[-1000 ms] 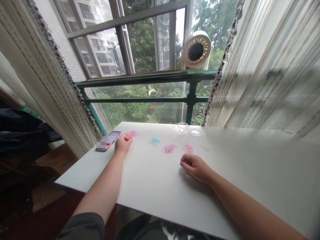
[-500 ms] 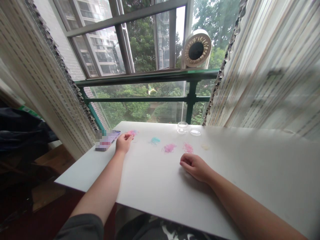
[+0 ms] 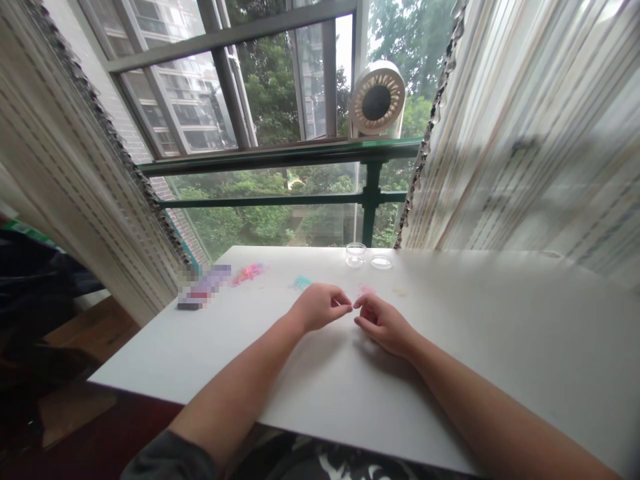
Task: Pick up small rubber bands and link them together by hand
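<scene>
My left hand (image 3: pixel 323 307) is over the middle of the white table (image 3: pixel 200 353), thumb and fingertips pinched together. Whatever sits in that pinch is too small to make out. Facing it, almost touching at the fingertips, my right hand (image 3: pixel 384 325) has curled fingers with a gap between thumb and forefinger; nothing shows in it. Behind the hands lie small piles of tiny pieces: a teal one (image 3: pixel 301 283), a pink one (image 3: pixel 367 290) and a pale yellow one (image 3: pixel 400 291). Farther left is a mixed, mostly pink-orange pile (image 3: pixel 249 273). My left hand hides the purple-pink pile.
A clear round jar (image 3: pixel 355 255) and a flat clear lid (image 3: pixel 381 263) are at the table's far edge. A phone-like slab (image 3: pixel 205 288), blurred out, lies at the left. A white round fan (image 3: pixel 377 100) stands by the green railing (image 3: pixel 280 157), between curtains.
My left hand has come right from the mixed pile to meet my right hand. My right hand's thumb and forefinger have parted. The view has shifted slightly.
</scene>
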Motion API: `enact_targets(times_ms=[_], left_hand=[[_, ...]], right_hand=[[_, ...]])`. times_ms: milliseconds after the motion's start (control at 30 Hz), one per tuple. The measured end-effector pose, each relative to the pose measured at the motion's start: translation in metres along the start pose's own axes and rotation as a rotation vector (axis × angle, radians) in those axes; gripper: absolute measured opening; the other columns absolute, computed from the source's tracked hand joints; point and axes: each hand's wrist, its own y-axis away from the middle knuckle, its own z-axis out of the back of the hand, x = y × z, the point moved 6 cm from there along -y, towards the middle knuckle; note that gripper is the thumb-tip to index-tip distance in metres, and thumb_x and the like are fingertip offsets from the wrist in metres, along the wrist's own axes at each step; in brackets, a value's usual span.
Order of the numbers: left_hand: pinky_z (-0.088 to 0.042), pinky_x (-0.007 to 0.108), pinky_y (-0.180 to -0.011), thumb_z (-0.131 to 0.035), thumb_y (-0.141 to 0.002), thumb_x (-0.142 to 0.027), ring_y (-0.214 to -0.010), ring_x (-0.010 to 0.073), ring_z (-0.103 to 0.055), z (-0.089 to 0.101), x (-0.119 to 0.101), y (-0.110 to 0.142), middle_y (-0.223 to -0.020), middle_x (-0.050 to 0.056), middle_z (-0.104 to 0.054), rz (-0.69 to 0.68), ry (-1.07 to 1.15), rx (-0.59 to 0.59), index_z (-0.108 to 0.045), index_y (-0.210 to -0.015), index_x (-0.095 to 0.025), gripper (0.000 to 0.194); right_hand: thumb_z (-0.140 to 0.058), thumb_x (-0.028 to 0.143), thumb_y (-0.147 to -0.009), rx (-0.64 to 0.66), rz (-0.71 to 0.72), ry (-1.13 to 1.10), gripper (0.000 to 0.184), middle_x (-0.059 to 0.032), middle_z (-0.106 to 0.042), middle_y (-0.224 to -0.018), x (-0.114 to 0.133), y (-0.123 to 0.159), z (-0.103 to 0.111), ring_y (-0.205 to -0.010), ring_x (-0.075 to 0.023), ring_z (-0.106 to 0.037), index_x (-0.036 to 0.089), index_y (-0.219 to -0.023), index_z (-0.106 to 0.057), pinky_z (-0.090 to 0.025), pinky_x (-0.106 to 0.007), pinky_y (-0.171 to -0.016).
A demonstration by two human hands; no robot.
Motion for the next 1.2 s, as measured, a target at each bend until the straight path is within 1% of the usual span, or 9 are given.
enact_targets(times_ms=[67, 167, 267, 400, 567, 667, 800, 967, 1200], left_hand=[[-0.043, 0.02, -0.054, -0.058, -0.073, -0.039, -0.061, 0.0121, -0.061, -0.006, -0.003, -0.003, -0.073, 0.001, -0.07, 0.041, 0.027, -0.019, -0.069, -0.078, -0.019, 0.024], [-0.044, 0.02, -0.055, -0.058, -0.073, -0.039, -0.061, 0.0125, -0.062, -0.013, 0.002, 0.001, -0.075, 0.001, -0.07, 0.102, 0.039, -0.047, -0.069, -0.079, -0.019, 0.024], [-0.044, 0.02, -0.056, -0.058, -0.073, -0.035, -0.061, 0.0126, -0.063, -0.017, 0.008, 0.008, -0.073, 0.001, -0.07, 0.116, 0.037, -0.058, -0.069, -0.079, -0.019, 0.02], [-0.044, 0.02, -0.057, -0.056, -0.075, -0.034, -0.061, 0.0125, -0.063, -0.018, 0.014, 0.013, -0.071, 0.001, -0.07, 0.12, 0.073, -0.08, -0.069, -0.081, -0.018, 0.021], [-0.043, 0.021, -0.055, -0.058, -0.074, -0.034, -0.057, 0.0115, -0.061, -0.022, 0.014, 0.013, -0.072, 0.002, -0.069, 0.101, 0.07, -0.034, -0.07, -0.081, -0.018, 0.021], [-0.043, 0.02, -0.055, -0.058, -0.073, -0.033, -0.056, 0.0109, -0.06, -0.023, 0.012, 0.013, -0.071, 0.001, -0.069, 0.093, 0.081, -0.018, -0.07, -0.08, -0.018, 0.02], [-0.042, 0.02, -0.054, -0.058, -0.073, -0.034, -0.055, 0.0104, -0.059, -0.022, 0.01, 0.014, -0.067, 0.001, -0.067, 0.088, 0.09, -0.031, -0.069, -0.08, -0.017, 0.021], [-0.042, 0.019, -0.054, -0.061, -0.071, -0.032, -0.055, 0.0083, -0.056, -0.02, 0.008, 0.014, -0.072, 0.001, -0.067, 0.043, 0.116, -0.038, -0.065, -0.085, -0.017, 0.021], [-0.042, 0.02, -0.055, -0.06, -0.072, -0.031, -0.054, 0.0083, -0.054, -0.019, 0.009, 0.014, -0.062, -0.001, -0.062, 0.03, 0.126, -0.042, -0.063, -0.084, -0.015, 0.02]], right_hand=[[-0.051, 0.021, -0.077, -0.034, 0.01, -0.003, 0.013, 0.0064, -0.041, -0.057, 0.0, 0.0, 0.003, -0.05, -0.0086, -0.037, 0.018, -0.089, -0.047, -0.03, -0.021, -0.048], [-0.05, 0.022, -0.078, -0.062, 0.028, 0.009, 0.009, 0.0064, -0.04, -0.057, 0.0, 0.0, 0.005, -0.05, -0.0087, -0.037, 0.018, -0.086, -0.048, -0.03, -0.022, -0.049], [-0.049, 0.021, -0.078, -0.08, 0.034, 0.023, 0.011, 0.0064, -0.04, -0.057, 0.0, 0.001, 0.005, -0.05, -0.0088, -0.037, 0.019, -0.089, -0.049, -0.031, -0.022, -0.05], [-0.049, 0.02, -0.077, -0.089, 0.027, 0.039, 0.011, 0.0065, -0.039, -0.056, 0.001, 0.002, 0.006, -0.049, -0.0087, -0.037, 0.019, -0.088, -0.05, -0.03, -0.021, -0.049], [-0.049, 0.019, -0.077, -0.086, 0.03, 0.062, 0.009, 0.0064, -0.04, -0.054, 0.002, 0.002, 0.006, -0.049, -0.0085, -0.036, 0.018, -0.085, -0.052, -0.03, -0.021, -0.049], [-0.049, 0.019, -0.076, -0.08, 0.021, 0.094, 0.006, 0.005, -0.043, -0.055, 0.002, 0.002, 0.005, -0.049, -0.0086, -0.038, 0.017, -0.079, -0.054, -0.03, -0.021, -0.048], [-0.05, 0.019, -0.075, -0.09, 0.018, 0.135, 0.005, 0.0039, -0.045, -0.056, 0.002, 0.001, 0.006, -0.05, -0.009, -0.039, 0.017, -0.075, -0.054, -0.031, -0.021, -0.048], [-0.049, 0.021, -0.076, -0.113, 0.015, 0.139, 0.005, 0.0044, -0.044, -0.055, 0.0, 0.001, 0.007, -0.049, -0.0092, -0.039, 0.018, -0.076, -0.053, -0.031, -0.021, -0.048], [-0.049, 0.021, -0.076, -0.099, 0.019, 0.133, 0.004, 0.005, -0.043, -0.053, 0.002, 0.002, 0.005, -0.049, -0.0092, -0.038, 0.018, -0.074, -0.052, -0.03, -0.021, -0.048]])
